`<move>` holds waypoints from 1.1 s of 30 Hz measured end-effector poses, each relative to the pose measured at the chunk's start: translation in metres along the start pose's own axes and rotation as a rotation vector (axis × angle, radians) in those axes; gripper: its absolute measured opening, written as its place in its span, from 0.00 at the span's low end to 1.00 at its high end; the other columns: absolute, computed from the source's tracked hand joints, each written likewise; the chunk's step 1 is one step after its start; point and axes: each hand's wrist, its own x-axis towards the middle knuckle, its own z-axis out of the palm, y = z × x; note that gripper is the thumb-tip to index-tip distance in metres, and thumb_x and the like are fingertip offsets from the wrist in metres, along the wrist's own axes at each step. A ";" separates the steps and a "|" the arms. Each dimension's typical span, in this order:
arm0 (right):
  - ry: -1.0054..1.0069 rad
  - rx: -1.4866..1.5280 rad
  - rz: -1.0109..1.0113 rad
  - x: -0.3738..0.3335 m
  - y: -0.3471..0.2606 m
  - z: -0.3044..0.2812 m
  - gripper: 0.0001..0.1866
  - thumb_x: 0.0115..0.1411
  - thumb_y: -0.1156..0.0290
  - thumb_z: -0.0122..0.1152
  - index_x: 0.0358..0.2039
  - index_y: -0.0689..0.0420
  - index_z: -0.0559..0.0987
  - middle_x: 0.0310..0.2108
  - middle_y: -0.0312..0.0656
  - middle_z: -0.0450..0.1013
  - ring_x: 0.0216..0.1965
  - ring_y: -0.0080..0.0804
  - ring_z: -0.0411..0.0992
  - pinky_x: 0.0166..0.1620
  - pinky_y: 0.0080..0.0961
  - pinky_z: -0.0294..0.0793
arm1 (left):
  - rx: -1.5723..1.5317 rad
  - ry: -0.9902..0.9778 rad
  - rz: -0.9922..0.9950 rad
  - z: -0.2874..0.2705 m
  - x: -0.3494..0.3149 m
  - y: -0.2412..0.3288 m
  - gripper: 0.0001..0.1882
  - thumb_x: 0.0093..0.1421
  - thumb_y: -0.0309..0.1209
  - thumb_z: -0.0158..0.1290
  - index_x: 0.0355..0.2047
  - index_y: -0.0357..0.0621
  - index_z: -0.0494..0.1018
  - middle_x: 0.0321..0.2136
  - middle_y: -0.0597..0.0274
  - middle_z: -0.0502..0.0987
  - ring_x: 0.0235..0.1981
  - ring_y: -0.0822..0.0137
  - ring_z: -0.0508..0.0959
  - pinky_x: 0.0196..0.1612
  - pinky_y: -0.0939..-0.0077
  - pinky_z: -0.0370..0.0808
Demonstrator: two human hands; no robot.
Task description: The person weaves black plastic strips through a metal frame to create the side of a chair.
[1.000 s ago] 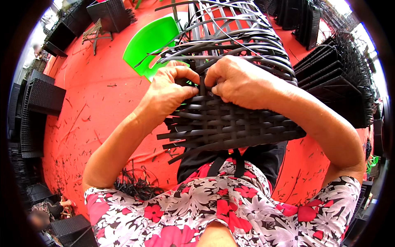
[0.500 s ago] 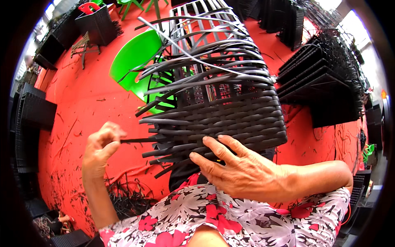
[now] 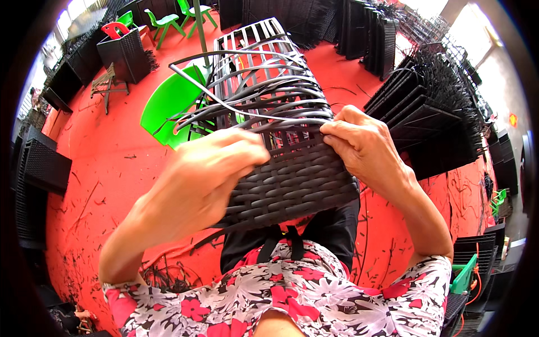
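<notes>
"What is the right hand [image 3: 362, 140] doing?"

"Its thumb and forefinger look pinched on the right edge of the black wicker piece [image 3: 292, 182]; which strand they grip cannot be told."

"And the left hand [image 3: 193, 177]?"

"Blurred, fingers curled over the piece's left part; whether they hold anything is unclear."

"So how does the piece lie from them?"

"Between both sets of fingertips and on toward the lap. Its long axis runs away ahead of them, far end leaning left. The loose strips [image 3: 307, 105] cross it just beyond the fingertips, their right ends nearer the right hand. A green chair [image 3: 168, 104] stands farther out, beyond the left fingers."
</notes>
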 end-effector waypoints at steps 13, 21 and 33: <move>-0.154 -0.054 -0.066 0.024 -0.015 0.012 0.07 0.54 0.71 0.56 0.30 0.60 0.77 0.32 0.52 0.72 0.34 0.51 0.73 0.38 0.42 0.72 | 0.604 -0.020 0.086 0.045 0.038 -0.039 0.09 0.48 0.25 0.59 0.26 0.38 0.69 0.36 0.55 0.68 0.44 0.53 0.67 0.45 0.60 0.65; -0.312 0.571 -0.063 0.054 -0.035 -0.007 0.14 0.59 0.64 0.57 0.33 0.65 0.78 0.22 0.48 0.73 0.27 0.37 0.74 0.34 0.33 0.71 | -0.404 -0.181 -0.505 -0.029 0.040 0.002 0.04 0.58 0.24 0.54 0.31 0.35 0.75 0.18 0.69 0.70 0.19 0.81 0.68 0.21 0.86 0.65; -0.424 0.697 0.243 0.040 0.011 -0.057 0.13 0.55 0.77 0.64 0.41 0.62 0.81 0.22 0.36 0.76 0.22 0.16 0.71 0.27 0.16 0.70 | -0.296 0.309 -0.281 -0.015 0.020 -0.006 0.09 0.62 0.31 0.54 0.32 0.36 0.75 0.21 0.66 0.71 0.20 0.79 0.68 0.22 0.84 0.65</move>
